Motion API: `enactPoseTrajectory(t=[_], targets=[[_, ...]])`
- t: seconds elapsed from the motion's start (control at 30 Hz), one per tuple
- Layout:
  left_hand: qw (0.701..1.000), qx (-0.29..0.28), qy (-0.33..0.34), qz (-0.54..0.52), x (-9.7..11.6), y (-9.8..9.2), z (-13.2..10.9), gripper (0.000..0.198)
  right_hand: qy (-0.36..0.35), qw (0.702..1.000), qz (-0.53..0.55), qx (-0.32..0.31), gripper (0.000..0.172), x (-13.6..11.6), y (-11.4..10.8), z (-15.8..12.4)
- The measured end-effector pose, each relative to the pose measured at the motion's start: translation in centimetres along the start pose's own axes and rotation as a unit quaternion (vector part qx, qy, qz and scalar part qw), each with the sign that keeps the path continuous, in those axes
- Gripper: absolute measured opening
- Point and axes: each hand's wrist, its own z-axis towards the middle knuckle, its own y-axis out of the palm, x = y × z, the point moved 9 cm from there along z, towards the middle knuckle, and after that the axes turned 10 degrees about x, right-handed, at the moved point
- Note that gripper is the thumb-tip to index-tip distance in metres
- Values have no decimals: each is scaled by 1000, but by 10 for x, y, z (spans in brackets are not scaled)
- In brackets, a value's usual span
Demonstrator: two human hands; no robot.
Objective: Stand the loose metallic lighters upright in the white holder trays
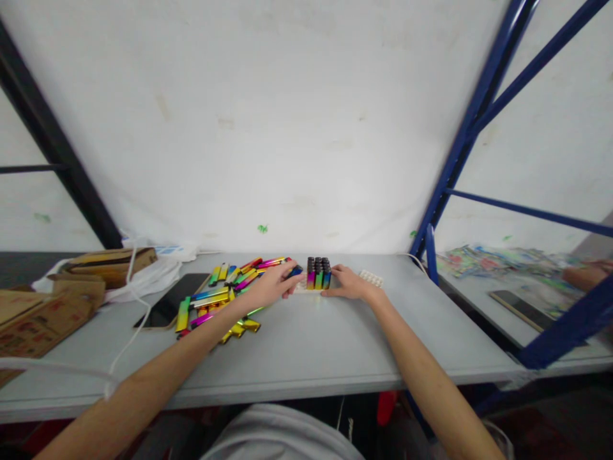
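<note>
Several shiny multicoloured lighters [318, 273] with black tops stand upright in tight rows in a white holder [301, 287]. To their left, my left hand [274, 285] has its fingers closed on a dark blue lighter [294, 271], held at a tilt beside the holder. My right hand [351, 283] grips the holder's right end, thumb at the front and fingers further back against the standing lighters. A loose pile of lighters in gold, green, pink and blue [211, 297] lies to the left, partly hidden under my left forearm.
A second white holder with holes [371, 278] lies behind my right hand. Left of the pile are a dark phone [175, 300], cardboard boxes [52, 313] and a white cable [127, 345]. A blue metal frame [447, 166] stands at right; beyond it are another phone [522, 310] and another person's hand [587, 276].
</note>
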Motion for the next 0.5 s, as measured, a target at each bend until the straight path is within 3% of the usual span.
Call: enactPoseTrajectory(t=[0.17, 0.3, 0.37, 0.5], targets=[[993, 67, -72, -59, -28, -6, 2, 41, 35, 999, -21, 19, 76, 11, 0, 2], [958, 43, -218, -183, -49, 6, -7, 54, 41, 998, -30, 36, 82, 15, 6, 5], [940, 44, -256, -221, -49, 8, -11, 54, 42, 998, -32, 43, 82, 16, 7, 6], [927, 61, -267, -254, -45, 5, -14, 47, 28, 998, -19, 46, 78, 14, 7, 9]])
